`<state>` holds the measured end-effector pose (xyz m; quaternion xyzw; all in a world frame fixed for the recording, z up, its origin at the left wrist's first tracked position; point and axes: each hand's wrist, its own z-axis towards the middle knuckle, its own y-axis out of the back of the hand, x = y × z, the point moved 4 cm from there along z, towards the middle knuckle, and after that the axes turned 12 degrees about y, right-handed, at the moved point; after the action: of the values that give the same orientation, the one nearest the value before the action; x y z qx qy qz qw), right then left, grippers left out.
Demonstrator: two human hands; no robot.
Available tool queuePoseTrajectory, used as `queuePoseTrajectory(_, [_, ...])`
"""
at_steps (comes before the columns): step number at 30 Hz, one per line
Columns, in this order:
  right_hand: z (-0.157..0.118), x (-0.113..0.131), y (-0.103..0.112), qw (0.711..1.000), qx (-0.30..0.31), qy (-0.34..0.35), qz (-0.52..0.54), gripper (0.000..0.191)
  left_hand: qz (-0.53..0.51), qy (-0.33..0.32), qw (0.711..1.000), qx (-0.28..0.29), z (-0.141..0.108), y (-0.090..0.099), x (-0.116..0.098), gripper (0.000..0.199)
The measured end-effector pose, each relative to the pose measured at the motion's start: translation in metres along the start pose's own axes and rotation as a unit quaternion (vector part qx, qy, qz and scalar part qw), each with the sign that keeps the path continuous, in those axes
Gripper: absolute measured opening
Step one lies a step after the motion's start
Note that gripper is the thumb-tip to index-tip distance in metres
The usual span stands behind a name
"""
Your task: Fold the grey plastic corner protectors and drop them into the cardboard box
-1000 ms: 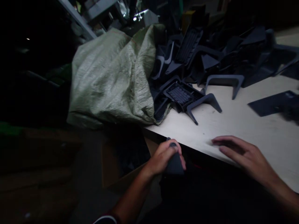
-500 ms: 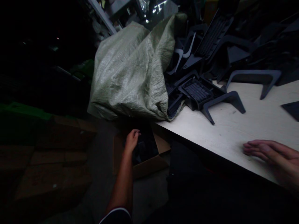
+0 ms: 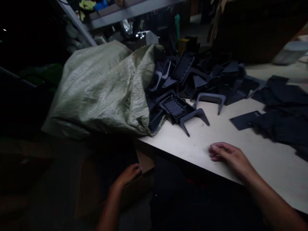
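Note:
My left hand (image 3: 130,174) hangs low over the open cardboard box (image 3: 147,159) beside the table edge. Its fingers are slightly bent and apart, with nothing visible in them. Inside the box it is too dark to make out the contents. My right hand (image 3: 226,155) is at the table's front edge, its fingers loosely curled and apart from the thumb, holding nothing. Nearest to it on the table are a dark U-shaped plastic bracket (image 3: 194,116) and a flat dark plate (image 3: 244,120).
A pale woven sack (image 3: 103,93) lies on the left of the light table (image 3: 187,142), its mouth toward a heap of dark plastic parts (image 3: 176,107). More dark flat pieces (image 3: 286,112) lie at right. Behind stands a shelf (image 3: 134,12).
The view has swung right and shows more of the table. My left hand has shifted from over the box's middle toward its table-side edge. My right hand has come further into view.

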<state>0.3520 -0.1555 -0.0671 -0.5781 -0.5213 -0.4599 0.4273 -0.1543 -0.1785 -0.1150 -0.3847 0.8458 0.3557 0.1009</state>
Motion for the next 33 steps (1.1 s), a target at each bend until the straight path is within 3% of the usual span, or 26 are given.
queuePoseTrajectory(3, [0.009, 0.012, -0.019, 0.989, 0.027, 0.079, -0.119, 0.054, 0.020, -0.031, 0.999, 0.006, -0.005, -0.008, -0.022, 0.053])
queuePoseTrajectory(7, [0.020, 0.032, -0.055, 0.923, 0.047, 0.212, -0.318, 0.045, 0.039, -0.087, 0.995, 0.034, -0.025, -0.012, -0.065, 0.050])
queuePoseTrajectory(11, [0.041, 0.040, -0.083, 0.878, 0.038, 0.228, -0.420, 0.049, 0.024, -0.121, 0.990, 0.065, -0.055, -0.019, -0.119, 0.050])
queuePoseTrajectory(17, [0.058, 0.043, -0.089, 0.877, 0.022, 0.257, -0.406, 0.022, -0.046, -0.158, 0.975, 0.148, -0.080, -0.039, -0.176, 0.057])
queuePoseTrajectory(21, [0.032, 0.045, -0.069, 0.886, -0.007, 0.289, -0.362, 0.025, -0.113, -0.173, 0.967, 0.147, -0.073, -0.041, -0.190, 0.064])
queuePoseTrajectory(24, [-0.001, 0.050, -0.058, 0.916, -0.027, 0.311, -0.253, 0.029, -0.174, -0.183, 0.951, 0.176, -0.058, -0.050, -0.202, 0.069])
queuePoseTrajectory(26, [-0.021, 0.052, -0.059, 0.945, -0.014, 0.292, -0.147, 0.029, -0.220, -0.169, 0.930, 0.242, -0.050, -0.065, -0.216, 0.075])
queuePoseTrajectory(28, [-0.036, 0.051, -0.068, 0.967, 0.027, 0.245, -0.063, 0.029, -0.295, -0.152, 0.889, 0.314, -0.046, -0.082, -0.234, 0.078])
queuePoseTrajectory(31, [-0.051, 0.049, -0.083, 0.974, 0.107, 0.201, 0.005, 0.028, -0.456, -0.108, 0.788, 0.400, -0.047, -0.102, -0.265, 0.075])
queuePoseTrajectory(33, [-0.052, 0.050, -0.082, 0.965, 0.137, 0.219, -0.032, 0.026, -0.542, -0.076, 0.719, 0.428, -0.049, -0.107, -0.278, 0.067])
